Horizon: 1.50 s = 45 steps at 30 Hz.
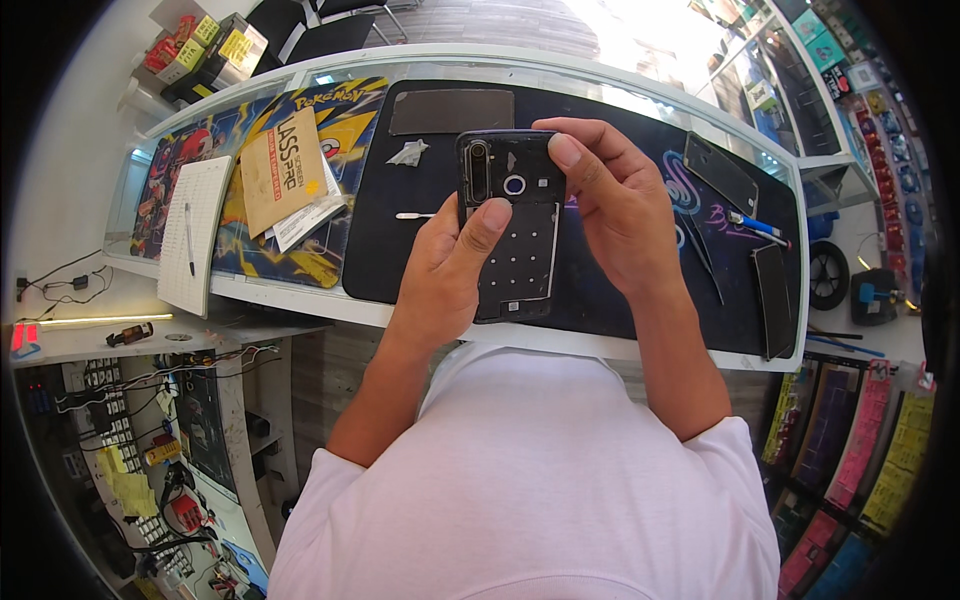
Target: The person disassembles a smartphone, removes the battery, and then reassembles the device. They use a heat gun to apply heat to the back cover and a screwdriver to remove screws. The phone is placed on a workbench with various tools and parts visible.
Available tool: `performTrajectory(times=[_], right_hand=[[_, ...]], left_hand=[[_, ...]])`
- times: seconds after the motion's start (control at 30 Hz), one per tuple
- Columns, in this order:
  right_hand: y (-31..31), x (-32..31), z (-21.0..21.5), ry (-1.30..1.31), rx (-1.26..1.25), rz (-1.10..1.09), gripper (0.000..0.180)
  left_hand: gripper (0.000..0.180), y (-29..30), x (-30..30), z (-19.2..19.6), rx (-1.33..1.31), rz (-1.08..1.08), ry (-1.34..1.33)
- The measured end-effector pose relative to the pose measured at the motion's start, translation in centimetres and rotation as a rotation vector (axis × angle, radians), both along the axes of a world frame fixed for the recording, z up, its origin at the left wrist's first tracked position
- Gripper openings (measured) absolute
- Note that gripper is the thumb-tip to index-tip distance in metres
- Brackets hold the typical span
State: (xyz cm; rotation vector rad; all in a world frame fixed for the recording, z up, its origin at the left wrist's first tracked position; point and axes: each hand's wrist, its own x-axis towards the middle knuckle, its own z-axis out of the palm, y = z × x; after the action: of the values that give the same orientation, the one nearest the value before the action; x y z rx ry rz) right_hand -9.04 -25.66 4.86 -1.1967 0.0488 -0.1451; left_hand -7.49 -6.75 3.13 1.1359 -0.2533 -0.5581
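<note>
Between my hands is a black phone (530, 258) without its back cover, its inner frame and camera strip showing. My left hand (445, 262) grips its left edge, thumb lying over the front near the camera. At the top right corner, my right hand (618, 205) pinches the phone between thumb and fingers. A thin metal pry tool (408, 216) lies on the black mat (400, 260), left of the phone. Beyond it are a crumpled silvery scrap (407, 153) and a flat dark phone panel (450, 112).
Right on the mat lie another dark panel (720, 170), tweezers (708, 265), a blue-handled tool (757, 228) and a narrow black panel (772, 300). At left are a notebook (190, 270) with a pen, and a brown envelope (275, 180). A cluttered side shelf (100, 350) stands lower left.
</note>
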Motion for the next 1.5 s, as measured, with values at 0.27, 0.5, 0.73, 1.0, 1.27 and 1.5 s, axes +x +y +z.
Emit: performTrajectory(times=[0.27, 0.5, 0.73, 1.0, 1.27, 1.5], right_hand=[[-1.9, -0.5, -0.1, -0.031, 0.104, -0.099, 0.036], [-2.2, -2.0, 0.6, -0.409, -0.348, -0.087, 0.06], [-6.3, -3.2, 2.4, -0.588, -0.876, 0.139, 0.027], [-6.8, -5.0, 3.1, -0.126, -0.7, 0.05, 0.022], [-2.9, -7.3, 0.4, 0.108, -0.375, -0.019, 0.024], [-1.9, -6.6, -1.3, 0.111, -0.204, -0.069, 0.032]], left_hand=[[0.05, 0.1, 0.5, 0.3, 0.193, -0.118, -0.034], [0.046, 0.9, 2.0, 0.4, -0.025, -0.298, 0.298], [0.06, 1.3, 3.5, -0.3, -0.277, -0.738, 0.561], [0.097, 1.5, 1.0, 0.2, -0.129, -0.249, -0.294], [0.041, 2.6, -1.4, -1.1, 0.078, 0.025, -0.249], [0.044, 3.0, -1.3, -1.6, 0.022, 0.069, -0.144]])
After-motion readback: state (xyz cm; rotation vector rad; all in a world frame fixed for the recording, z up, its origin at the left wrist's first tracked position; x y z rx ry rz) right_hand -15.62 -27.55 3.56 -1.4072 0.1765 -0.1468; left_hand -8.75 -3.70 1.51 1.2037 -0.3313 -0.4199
